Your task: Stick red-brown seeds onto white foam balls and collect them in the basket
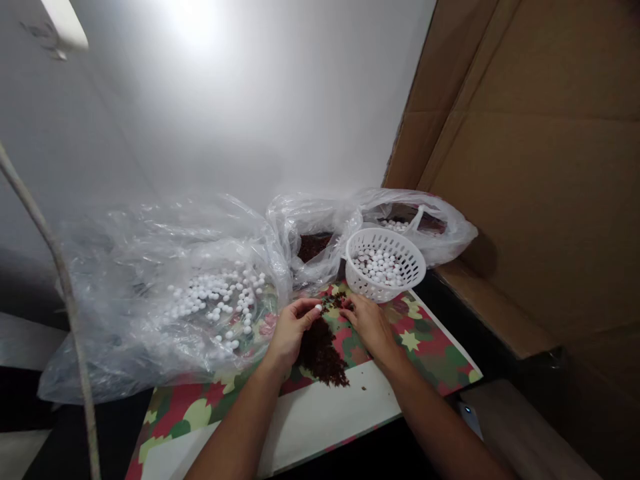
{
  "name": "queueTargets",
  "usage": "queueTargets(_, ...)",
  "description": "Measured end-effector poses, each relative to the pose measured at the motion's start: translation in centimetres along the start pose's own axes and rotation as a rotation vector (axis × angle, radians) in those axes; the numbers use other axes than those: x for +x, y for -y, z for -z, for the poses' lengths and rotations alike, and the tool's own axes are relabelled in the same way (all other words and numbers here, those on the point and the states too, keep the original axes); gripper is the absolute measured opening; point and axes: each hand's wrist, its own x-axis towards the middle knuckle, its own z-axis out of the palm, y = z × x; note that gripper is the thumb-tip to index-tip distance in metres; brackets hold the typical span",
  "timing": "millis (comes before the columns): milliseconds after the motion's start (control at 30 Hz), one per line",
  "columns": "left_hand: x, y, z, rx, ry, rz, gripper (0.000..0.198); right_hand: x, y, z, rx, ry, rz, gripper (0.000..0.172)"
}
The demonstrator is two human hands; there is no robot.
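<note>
Between the thumb and forefinger of my left hand (291, 327) is a small white ball (319, 307). My right hand (369, 327) is just across from it, its fingertips drawn together over some dark reddish-brown flakes (336, 301); whether anything is pinched there is too small to tell. Under and between both hands lies a larger loose heap of the same flakes (324, 353) on a camouflage-patterned sheet (410, 341). Close beyond my right hand stands a white slotted plastic basket (373, 291) with many white balls in it.
Left, a big clear plastic bag (125, 293) holds loose white balls (210, 293). Behind, an open bag (320, 207) contains brown flakes; another bag (455, 237) has white balls. Cardboard (540, 173) walls the right side. A cable (63, 267) hangs at left; a phone (470, 419) lies lower right.
</note>
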Motion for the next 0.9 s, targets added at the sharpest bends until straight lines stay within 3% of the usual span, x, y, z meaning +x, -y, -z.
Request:
queueTargets(167,0.0,0.0,0.1,0.022,-0.006,-0.024,0.035,0.0,0.1,0.2,-0.059,-0.008,-0.031,0.023)
queueTargets(533,0.0,0.0,0.0,0.022,0.013,-0.032,0.035,-0.4,0.8,-0.1,-0.067,-0.010,0.038,0.014)
queueTargets(633,0.0,0.0,0.0,0.044,0.011,-0.054,0.032,-0.4,0.9,0.0,0.102,-0.027,0.070,0.013)
queueTargets(800,0.1,0.1,0.1,0.021,0.023,-0.057,0.031,-0.3,1.3,0.0,0.565,0.086,0.073,0.021)
queueTargets(900,0.2,0.2,0.1,0.024,0.015,-0.032,0.030,-0.3,1.6,-0.2,0.641,0.099,0.041,0.022)
